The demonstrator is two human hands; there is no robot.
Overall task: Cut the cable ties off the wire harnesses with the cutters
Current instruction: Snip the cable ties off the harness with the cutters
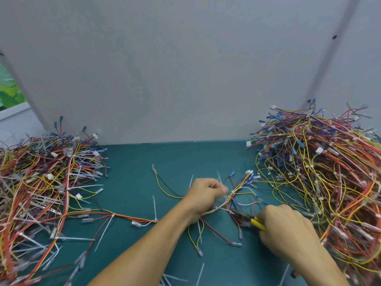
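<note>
— Which step is this?
— Lining up a cut. Right grip (288, 230), lower right of centre, curls round the cutters (254, 221). Their nose is near a tie (216, 207) on the harness (233, 198), which the left grip (204, 195) pinches, knuckles up, over the desk (134, 182).
— And next?
— Probably seat the cutters on the tie alone, then squeeze

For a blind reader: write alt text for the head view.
A person's left hand grips a wire harness on a green mat, while the right hand holds yellow-handled cutters at it. Heaps of harnesses lie on both sides, with loose cable ties between.
</note>
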